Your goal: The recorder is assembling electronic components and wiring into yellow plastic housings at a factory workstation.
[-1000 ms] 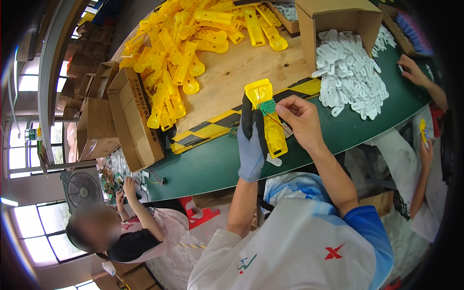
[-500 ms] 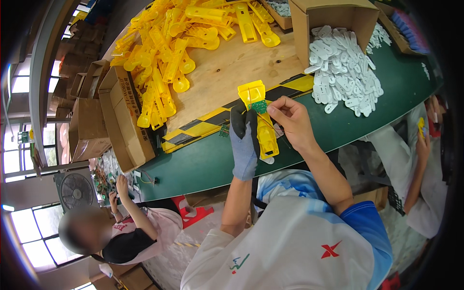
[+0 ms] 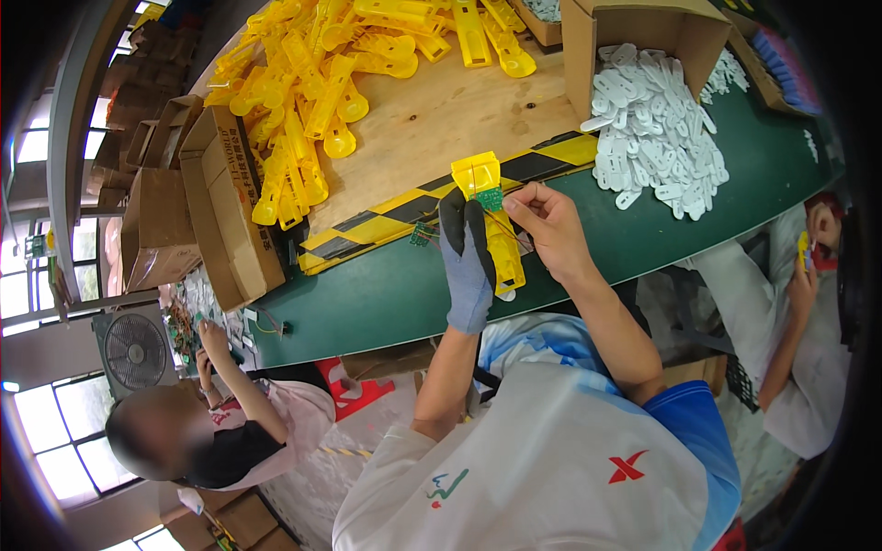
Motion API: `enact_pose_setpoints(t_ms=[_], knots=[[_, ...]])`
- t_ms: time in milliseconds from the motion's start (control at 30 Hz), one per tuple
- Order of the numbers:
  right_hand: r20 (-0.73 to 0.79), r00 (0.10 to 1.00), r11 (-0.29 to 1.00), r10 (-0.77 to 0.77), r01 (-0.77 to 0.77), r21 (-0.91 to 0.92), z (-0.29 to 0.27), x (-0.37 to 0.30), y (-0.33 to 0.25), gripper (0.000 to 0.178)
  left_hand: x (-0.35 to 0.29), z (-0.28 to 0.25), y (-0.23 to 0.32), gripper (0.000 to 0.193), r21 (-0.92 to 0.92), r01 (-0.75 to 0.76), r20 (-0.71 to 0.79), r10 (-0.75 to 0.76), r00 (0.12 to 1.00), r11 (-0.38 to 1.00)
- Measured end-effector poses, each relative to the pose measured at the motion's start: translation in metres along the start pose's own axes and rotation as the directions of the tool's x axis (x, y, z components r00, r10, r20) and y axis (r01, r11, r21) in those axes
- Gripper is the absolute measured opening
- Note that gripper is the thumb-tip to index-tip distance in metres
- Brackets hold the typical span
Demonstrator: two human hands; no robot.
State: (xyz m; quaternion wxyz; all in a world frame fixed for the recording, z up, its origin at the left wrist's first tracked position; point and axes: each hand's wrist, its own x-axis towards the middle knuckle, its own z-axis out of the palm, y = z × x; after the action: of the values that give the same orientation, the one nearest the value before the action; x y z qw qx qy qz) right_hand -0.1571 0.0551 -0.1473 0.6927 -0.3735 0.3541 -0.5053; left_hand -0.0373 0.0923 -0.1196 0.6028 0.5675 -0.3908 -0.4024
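Observation:
My left hand (image 3: 467,262), in a grey-blue glove with black fingers, grips a long yellow plastic housing (image 3: 505,257) from its left side. The housing stands out over the table's near edge. A small green circuit board (image 3: 490,199) lies across its upper part, with thin wires running over it. My bare right hand (image 3: 551,230) is closed in a pinch at the board's right edge; what sits between its fingertips is hidden. Thin dark and reddish wires show beneath that hand. Left of the glove, a second green circuit board (image 3: 423,235) rests by the striped tape.
Yellow housings (image 3: 322,83) are heaped on the wooden board (image 3: 441,119), which is edged with yellow-black tape (image 3: 367,241). White plastic pieces (image 3: 654,138) spill from a cardboard box (image 3: 579,64). An open carton (image 3: 230,211) stands left. Co-workers sit on both sides.
The view has shifted slightly, so the table sits a little higher. Both my hands keep nearly the same hold around the yellow housing. The co-worker's hands at left have moved a little.

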Motion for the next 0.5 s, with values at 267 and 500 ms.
enact_pose_setpoints(t_ms=[267, 500], knots=[[-0.093, 0.994, 0.954, -0.063, 0.033, -0.298, 0.000, -0.015, -0.015, 0.009, 0.005, 0.001, -0.023, 0.021, -0.091, 0.117, -0.010, -0.118, 0.993, 0.989], [0.179, 0.843, -0.013, -0.507, 0.200, -0.980, -0.091, -0.060, -0.091, 0.021, -0.004, 0.011, -0.015, 0.022, -0.263, 0.308, 0.094, -0.294, 0.951, 0.914]])
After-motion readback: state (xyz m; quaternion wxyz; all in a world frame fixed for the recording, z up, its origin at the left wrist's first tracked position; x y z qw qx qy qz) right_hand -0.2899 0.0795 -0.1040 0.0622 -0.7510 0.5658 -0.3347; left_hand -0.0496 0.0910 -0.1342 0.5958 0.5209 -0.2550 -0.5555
